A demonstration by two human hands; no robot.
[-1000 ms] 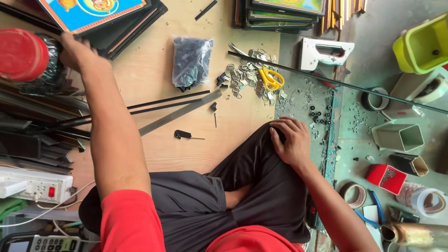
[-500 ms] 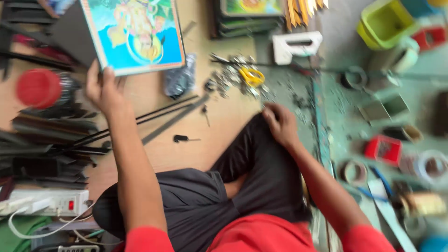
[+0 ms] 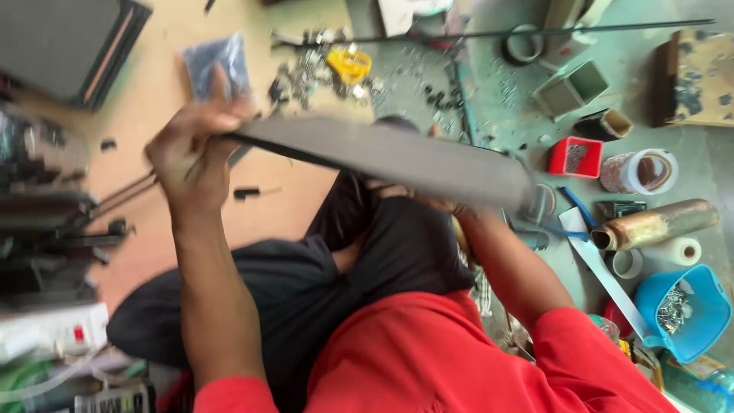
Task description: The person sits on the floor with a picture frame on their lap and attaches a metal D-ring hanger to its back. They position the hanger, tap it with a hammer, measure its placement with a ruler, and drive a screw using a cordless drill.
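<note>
Two hands are on one flat framed panel (image 3: 397,157), and that's the big change from a second ago: back then the left hand (image 3: 195,149) was reaching out to the stack at the far left and the right hand was just resting on the knee. Half a second ago the left had lifted a framed picture, bright side up. Now the panel sits edge-on across the person's lap, above the black trousers (image 3: 367,260), grey backing toward the camera, so it's been pulled in and turned over.

Left hand is closed on the panel's left end, thumb on top. Right hand (image 3: 428,200) is mostly hidden under the panel near its right side; the wrist leads up to it, but how the fingers are wrapped can't be made out.

Panel itself looks thin, long, dull grey with a darker edge, quite blurred from motion.

Further out on the floor: yellow-handled scissors (image 3: 349,63) among scattered small metal bits, a red box (image 3: 575,156), a roll of tape (image 3: 641,171), a brass-coloured cylinder (image 3: 656,223), and a blue tub (image 3: 683,312) with metal pieces in it.
</note>
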